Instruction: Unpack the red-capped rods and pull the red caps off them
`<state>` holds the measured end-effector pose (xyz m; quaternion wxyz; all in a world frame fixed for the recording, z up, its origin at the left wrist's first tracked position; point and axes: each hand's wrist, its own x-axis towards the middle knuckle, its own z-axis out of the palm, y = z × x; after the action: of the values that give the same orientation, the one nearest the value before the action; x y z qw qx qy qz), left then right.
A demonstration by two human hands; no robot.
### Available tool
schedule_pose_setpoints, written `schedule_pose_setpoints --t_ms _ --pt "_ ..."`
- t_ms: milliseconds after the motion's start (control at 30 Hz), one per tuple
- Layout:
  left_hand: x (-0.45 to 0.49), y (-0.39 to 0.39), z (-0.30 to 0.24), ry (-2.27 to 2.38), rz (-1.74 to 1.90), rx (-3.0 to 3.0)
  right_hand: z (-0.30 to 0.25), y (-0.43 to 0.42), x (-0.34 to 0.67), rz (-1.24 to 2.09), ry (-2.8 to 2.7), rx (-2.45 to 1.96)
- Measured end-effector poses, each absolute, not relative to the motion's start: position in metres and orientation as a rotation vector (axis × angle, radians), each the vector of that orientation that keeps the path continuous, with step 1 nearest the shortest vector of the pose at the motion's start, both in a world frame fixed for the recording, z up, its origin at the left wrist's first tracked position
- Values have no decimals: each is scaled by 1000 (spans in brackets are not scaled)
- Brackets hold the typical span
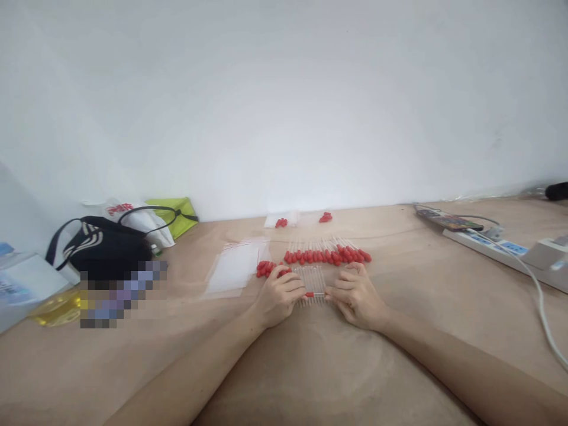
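Observation:
My left hand (280,299) pinches a small red cap (309,294) at its fingertips. From the cap a thin whitish stick (318,294) runs across to my right hand (356,296), whose thumb and fingers are closed on its other end. Beneath and between the hands lies a row of bare thin sticks (313,277), side by side. Beyond them is a longer row of sticks with red caps (317,256) on their near ends. Partly covered by my left fingers, a heap of loose red caps (265,268) sits on the brown tabletop (306,367).
Clear plastic bags (233,266) lie left of the caps. Two small groups of red pieces (281,223) (325,218) are near the wall. A black bag (106,248) and a yellow-green bag (180,216) stand left. At right are a power strip (492,244), a phone (448,219) and a white cable (540,307).

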<state>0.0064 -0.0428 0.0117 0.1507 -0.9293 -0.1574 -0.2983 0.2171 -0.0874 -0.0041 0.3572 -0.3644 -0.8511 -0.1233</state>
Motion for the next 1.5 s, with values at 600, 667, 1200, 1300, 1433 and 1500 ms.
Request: schedule_pose_setpoints --t_ms 600,667,1200,1300,1433,1500 --pt "-26 -37 11 -864 -1181 -2642 -5 -75 248 -387 -1993 -1311" --pt "-27 -34 12 -969 -1257 -2583 -7 -73 244 -371 -1952 -1352" --pt "-45 2 26 -1716 -1055 -2510 -5 -75 213 -157 -1968 -1515" --pt "-45 7 25 -1734 -1030 -2529 -5 -75 213 -139 -1964 -1500" --pt "-46 10 28 -1768 -1057 -2524 -6 -74 213 -149 -1983 -1449" --pt "-43 11 33 -1778 -1040 -2474 -7 -73 214 -133 -2000 -1423"
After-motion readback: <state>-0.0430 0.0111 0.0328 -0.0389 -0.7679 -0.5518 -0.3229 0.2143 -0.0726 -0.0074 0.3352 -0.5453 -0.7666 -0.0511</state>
